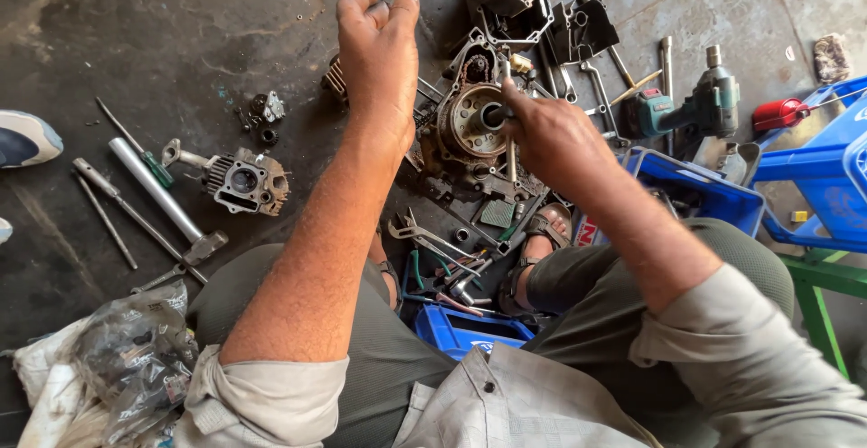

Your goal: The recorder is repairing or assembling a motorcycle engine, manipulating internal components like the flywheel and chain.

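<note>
From the head camera we look down on a person seated on a dark, oily concrete floor (181, 42), knees spread, with an engine block (470, 127) lying between the feet.

We see the right hand (551, 136) closed around a slim metal tool (511, 154), its shaft standing upright against the near side of the engine block's round hub. The hand rests right over the block, touching it. The left hand (379, 51) is raised above the floor, just left of the block, fingers curled loosely inward with nothing in them that we can make out; it touches nothing.

On the left of the scene a cylinder head (244, 180) lies on the floor, well apart from the block. Further left are a green-handled screwdriver (140, 150), a bright steel tube (153, 188) and thin rods (108, 222). A shoe (25, 137) shows at the left edge.

Near us, between the legs, a blue tray (470, 331) holds wrenches and pliers (433, 254). A sandalled foot (537, 240) rests beside it.

On the far side of the block lie dark engine covers (542, 5) and several spanners (596, 87). To the right a teal power driver (691, 109) lies on the floor, next to a blue plastic crate (826, 168). A crumpled plastic bag (126, 358) lies at the near left.
</note>
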